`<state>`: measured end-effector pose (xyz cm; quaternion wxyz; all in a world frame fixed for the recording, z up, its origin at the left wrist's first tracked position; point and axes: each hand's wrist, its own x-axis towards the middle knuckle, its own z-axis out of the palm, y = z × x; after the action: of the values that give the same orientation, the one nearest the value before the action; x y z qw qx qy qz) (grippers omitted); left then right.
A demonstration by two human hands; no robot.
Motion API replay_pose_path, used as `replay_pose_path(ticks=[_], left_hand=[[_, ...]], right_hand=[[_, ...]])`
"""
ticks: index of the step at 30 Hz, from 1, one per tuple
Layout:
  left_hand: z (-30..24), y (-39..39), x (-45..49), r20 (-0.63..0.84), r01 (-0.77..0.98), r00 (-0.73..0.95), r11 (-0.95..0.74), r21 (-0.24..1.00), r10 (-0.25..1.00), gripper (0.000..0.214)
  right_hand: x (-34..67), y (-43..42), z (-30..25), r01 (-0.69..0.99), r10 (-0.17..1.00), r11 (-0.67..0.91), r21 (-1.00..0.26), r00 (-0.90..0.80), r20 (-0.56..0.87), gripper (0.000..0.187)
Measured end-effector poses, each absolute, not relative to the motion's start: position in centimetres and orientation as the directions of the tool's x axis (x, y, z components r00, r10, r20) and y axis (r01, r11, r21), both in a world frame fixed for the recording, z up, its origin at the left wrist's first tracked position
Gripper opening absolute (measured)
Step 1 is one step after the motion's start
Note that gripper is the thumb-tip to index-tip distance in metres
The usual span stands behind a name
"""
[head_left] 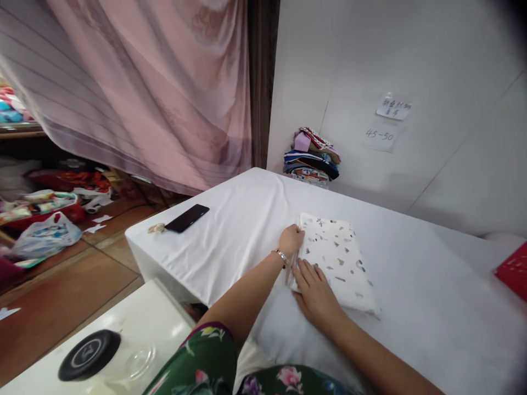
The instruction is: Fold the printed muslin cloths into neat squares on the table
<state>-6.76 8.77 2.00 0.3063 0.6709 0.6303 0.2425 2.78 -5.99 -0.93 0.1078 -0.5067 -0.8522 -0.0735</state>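
Observation:
A white folded cloth (335, 258) with small scattered prints lies flat on the white-covered table (411, 247). Along its left edge runs a thin, shiny strip that looks like clear plastic. My left hand (291, 240), with a silver bracelet at the wrist, is closed at the cloth's upper left edge, its fingertips curled over the border. Lower down, my right hand (317, 293) rests flat on the cloth's near left corner, fingers stretched out. The undersides of both hands are hidden.
A black phone (188, 218) with a beige strap lies at the table's left. Folded clothes (312, 156) are stacked by the back wall. A red object (513, 271) sits at the right edge. A white side table (160, 323) bears a black round object (89, 354).

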Motion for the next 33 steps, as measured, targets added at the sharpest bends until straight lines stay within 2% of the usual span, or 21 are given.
replay_pose_path(ticks=[7,14,20,27,30,32,33], left_hand=[[0.7,9.4,-7.4,-0.081,0.702,0.058,0.017,0.712,0.995,0.015],[1.6,12.0,-5.4,-0.132,0.738,0.036,0.063,0.672,0.991,0.041],[1.0,13.2,-4.9,-0.119,0.766,0.050,0.038,0.642,0.992,0.026],[1.8,12.6,-4.9,-0.083,0.801,0.058,0.003,0.598,0.995,0.029],[2.6,12.1,-3.9,0.094,0.846,0.125,-0.156,0.511,0.988,0.037],[2.7,12.0,-2.9,0.246,0.846,0.284,-0.363,0.390,0.927,0.047],[2.5,12.1,-2.4,0.276,0.830,0.368,-0.447,0.333,0.888,0.050]], right_hand=[[2.7,-6.4,-1.9,0.858,0.814,0.514,-0.004,-0.487,0.317,0.055],[2.7,-6.1,-1.8,0.855,0.829,0.518,-0.041,-0.489,0.273,0.053],[3.0,-6.1,-1.6,0.835,0.821,0.543,-0.090,-0.506,0.263,0.051],[3.2,-6.0,-1.0,0.819,0.824,0.555,-0.147,-0.518,0.229,0.050],[3.2,-5.9,-0.9,0.816,0.825,0.556,-0.156,-0.520,0.222,0.052],[3.0,-5.9,-0.7,0.814,0.828,0.555,-0.170,-0.520,0.210,0.056],[3.0,-5.9,-0.6,0.815,0.833,0.549,-0.185,-0.516,0.200,0.057]])
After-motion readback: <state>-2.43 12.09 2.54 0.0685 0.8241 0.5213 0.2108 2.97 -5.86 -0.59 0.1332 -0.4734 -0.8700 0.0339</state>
